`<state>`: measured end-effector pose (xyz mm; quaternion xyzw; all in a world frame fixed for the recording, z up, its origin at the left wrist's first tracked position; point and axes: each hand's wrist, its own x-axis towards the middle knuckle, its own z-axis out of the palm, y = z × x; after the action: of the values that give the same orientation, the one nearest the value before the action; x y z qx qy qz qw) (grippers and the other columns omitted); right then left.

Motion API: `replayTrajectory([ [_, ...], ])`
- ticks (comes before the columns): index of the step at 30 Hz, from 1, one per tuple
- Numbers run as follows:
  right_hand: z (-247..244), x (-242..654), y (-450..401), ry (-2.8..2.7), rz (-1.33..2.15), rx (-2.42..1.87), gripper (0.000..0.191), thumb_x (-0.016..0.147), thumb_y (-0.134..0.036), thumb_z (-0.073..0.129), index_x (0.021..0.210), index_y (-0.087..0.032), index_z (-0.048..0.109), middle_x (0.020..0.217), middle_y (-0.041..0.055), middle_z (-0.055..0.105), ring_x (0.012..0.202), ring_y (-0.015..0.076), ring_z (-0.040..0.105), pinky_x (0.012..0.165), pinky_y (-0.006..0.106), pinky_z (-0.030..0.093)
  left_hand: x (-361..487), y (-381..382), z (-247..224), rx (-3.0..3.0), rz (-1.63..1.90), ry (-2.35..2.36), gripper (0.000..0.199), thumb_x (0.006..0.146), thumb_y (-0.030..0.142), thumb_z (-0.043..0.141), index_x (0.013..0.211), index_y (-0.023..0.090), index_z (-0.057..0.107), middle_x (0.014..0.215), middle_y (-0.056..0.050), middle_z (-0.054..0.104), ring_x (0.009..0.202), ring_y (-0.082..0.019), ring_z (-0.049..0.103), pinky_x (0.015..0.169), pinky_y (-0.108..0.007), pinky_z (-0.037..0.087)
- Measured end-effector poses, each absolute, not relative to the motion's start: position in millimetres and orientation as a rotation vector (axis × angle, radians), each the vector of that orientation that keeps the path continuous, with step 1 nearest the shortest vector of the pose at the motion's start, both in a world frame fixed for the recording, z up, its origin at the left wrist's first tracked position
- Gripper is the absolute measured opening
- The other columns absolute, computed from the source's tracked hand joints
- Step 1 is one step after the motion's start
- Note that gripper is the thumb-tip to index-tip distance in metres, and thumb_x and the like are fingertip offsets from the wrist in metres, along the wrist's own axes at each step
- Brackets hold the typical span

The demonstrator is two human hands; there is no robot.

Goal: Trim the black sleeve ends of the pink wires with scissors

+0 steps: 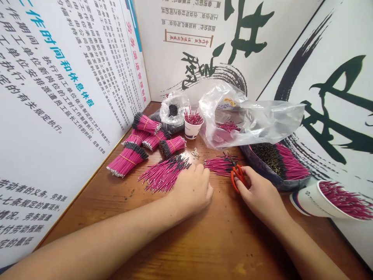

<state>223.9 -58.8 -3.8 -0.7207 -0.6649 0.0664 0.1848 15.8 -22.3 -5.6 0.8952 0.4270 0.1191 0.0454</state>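
My left hand (194,190) is closed, knuckles up, just above the wooden table. Whatever its fingers hold, if anything, is hidden. Directly beyond it lies a loose spread of pink wires (163,173) with black ends and bare metal tips. My right hand (259,190) grips scissors (237,177) by their orange-red handles, the dark blades pointing away and slightly left. Next to the blades is a smaller pile of pink wires (218,165). A small pale loop-shaped item (195,152), perhaps a few rubber bands, rests between the two piles.
Banded wire bundles (128,158) are stacked at the left. A paper cup of wires (192,130) and clear plastic bags (253,116) stand at the back. To the right are a dark tray (262,182) of wires and a tilted paper cup (309,198). Printed panels (87,77) enclose the table (175,249).
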Motion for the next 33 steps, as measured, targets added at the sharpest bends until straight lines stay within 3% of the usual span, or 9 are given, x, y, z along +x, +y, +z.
replayTrajectory([
  [4,-2,225,-58,-1.988,0.016,-2.091,0.015,0.086,-0.028,0.052,0.097,-0.022,0.06,0.088,0.0058,0.073,0.077,0.0257,0.069,0.061,0.031,0.042,15,-23,-2,2.771,0.404,1.213,0.019,0.092,0.027,0.042,0.089,0.016,0.057,0.093,-0.01,0.063,0.086,-0.027,0.059,0.071,-0.039,0.048],
  [11,-6,229,-56,-1.997,0.085,-2.052,0.015,0.084,-0.026,0.052,0.096,-0.022,0.06,0.088,0.005,0.073,0.077,0.0248,0.068,0.063,0.031,0.042,18,-28,-2,2.845,0.375,0.854,0.012,0.089,0.024,0.046,0.086,0.018,0.055,0.092,-0.006,0.064,0.082,-0.022,0.06,0.07,-0.036,0.049],
  [15,-7,223,-57,-1.877,0.447,-1.876,0.015,0.083,-0.031,0.055,0.093,-0.022,0.06,0.081,0.0041,0.07,0.07,0.0224,0.065,0.063,0.031,0.046,17,-25,-3,2.796,0.433,0.811,0.013,0.092,0.02,0.044,0.096,0.017,0.055,0.099,-0.006,0.065,0.089,-0.022,0.062,0.076,-0.034,0.051],
  [20,1,203,-64,-1.455,1.016,-1.467,0.016,0.078,-0.032,0.065,0.088,-0.022,0.059,0.09,0.0042,0.071,0.081,0.02,0.068,0.075,0.028,0.054,18,-26,-3,2.735,0.499,0.64,0.019,0.096,0.019,0.04,0.109,0.017,0.053,0.104,-0.007,0.066,0.094,-0.02,0.064,0.08,-0.032,0.053],
  [24,10,193,-69,-1.298,1.172,-1.382,0.024,0.071,-0.033,0.077,0.083,-0.021,0.059,0.087,0.0037,0.07,0.074,0.0179,0.066,0.07,0.025,0.055,18,-26,-4,2.666,0.573,0.653,0.019,0.097,0.02,0.04,0.11,0.018,0.053,0.102,-0.006,0.067,0.096,-0.02,0.065,0.082,-0.031,0.053],
  [27,13,188,-72,-1.248,1.25,-1.348,0.029,0.07,-0.035,0.08,0.084,-0.02,0.06,0.088,0.0046,0.071,0.077,0.0181,0.066,0.074,0.026,0.055,18,-25,-4,2.624,0.615,0.651,0.015,0.097,0.02,0.042,0.106,0.018,0.054,0.103,-0.005,0.068,0.095,-0.019,0.065,0.083,-0.03,0.053],
  [33,8,184,-72,-1.228,1.213,-1.35,0.027,0.072,-0.034,0.08,0.085,-0.02,0.061,0.084,0.0035,0.07,0.072,0.0153,0.064,0.069,0.022,0.054,18,-25,-3,2.63,0.605,0.825,0.014,0.097,0.028,0.045,0.097,0.018,0.054,0.093,-0.004,0.07,0.085,-0.02,0.067,0.075,-0.031,0.052],
])
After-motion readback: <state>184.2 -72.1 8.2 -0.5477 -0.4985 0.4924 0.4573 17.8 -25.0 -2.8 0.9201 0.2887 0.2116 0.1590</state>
